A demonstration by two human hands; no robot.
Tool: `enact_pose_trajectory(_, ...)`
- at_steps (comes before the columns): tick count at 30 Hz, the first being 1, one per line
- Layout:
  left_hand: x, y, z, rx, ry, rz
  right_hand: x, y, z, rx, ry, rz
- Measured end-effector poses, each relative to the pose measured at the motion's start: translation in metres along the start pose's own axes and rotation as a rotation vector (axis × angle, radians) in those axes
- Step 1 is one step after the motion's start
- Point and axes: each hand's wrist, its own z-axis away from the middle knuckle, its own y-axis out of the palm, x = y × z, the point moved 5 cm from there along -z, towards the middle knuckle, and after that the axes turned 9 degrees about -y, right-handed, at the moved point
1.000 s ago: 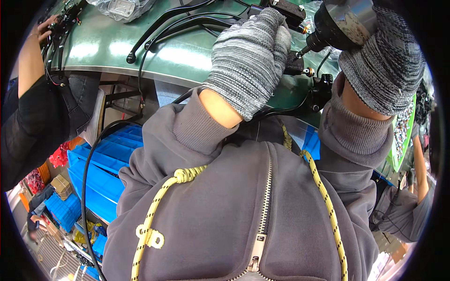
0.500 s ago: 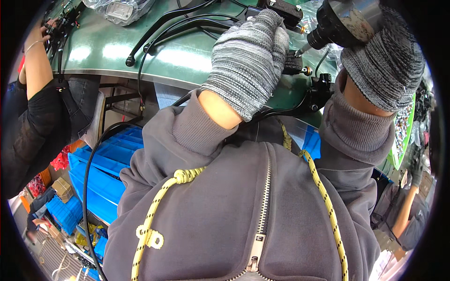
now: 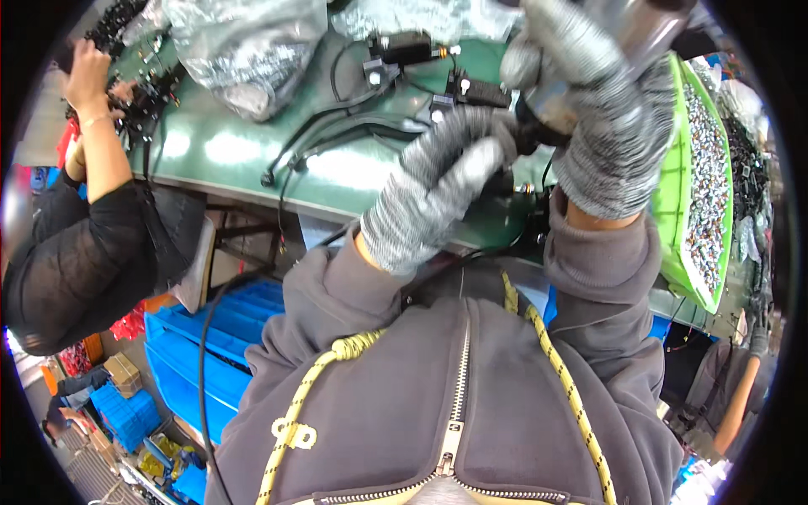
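In a grey striped knit glove, my right hand [image 3: 602, 109] is wrapped round a power screwdriver [image 3: 551, 114] with a see-through body and a black nose. My left hand [image 3: 438, 185], gloved alike, has its fingers and thumb pinched together right by the tool's nose. What lies in that pinch is hidden. Left of the hands, black brake levers [image 3: 337, 111] with cables lie on the green table [image 3: 223, 151]. Two black rectangular lever housings, one farther back [image 3: 408, 48] and one nearer [image 3: 480, 91], sit beyond my left hand.
A clear plastic bag [image 3: 244, 59] lies at the back left. A green tray [image 3: 669, 244] full of small metal parts stands on the right. At far left another person's hand [image 3: 88, 80] handles black parts. Blue crates [image 3: 198, 345] stand below the table, near a hanging black cable [image 3: 203, 379].
My left hand has come down toward me from the farther housing to the screwdriver's nose. My right hand and the screwdriver have shifted left. The view has swung, showing more table and the tray.
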Motion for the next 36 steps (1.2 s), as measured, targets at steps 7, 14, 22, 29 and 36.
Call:
enact_pose_trajectory(7, 0.007, 0.005, 0.0, -0.02, 0.236, -0.48, 0.012, 0.015, 0.002, -0.146, 0.111, 0.023)
enact_pose_trajectory(14, 0.005, 0.009, 0.004, -0.102, 0.384, -0.685, 0.002, 0.015, 0.006, -0.198, 0.114, -0.152)
enact_pose_trajectory(22, -0.015, 0.017, 0.004, -0.057, 0.368, -0.723, 0.028, -0.014, -0.01, -0.307, -0.333, 0.376)
enact_pose_trajectory(29, -0.013, 0.02, 0.006, -0.116, 0.438, -0.769, 0.041, -0.012, -0.02, -0.169, -0.425, 0.692)
enact_pose_trajectory(36, -0.012, 0.018, 0.001, -0.085, 0.402, -0.785, 0.036, -0.01, -0.02, -0.159, -0.355, 0.623)
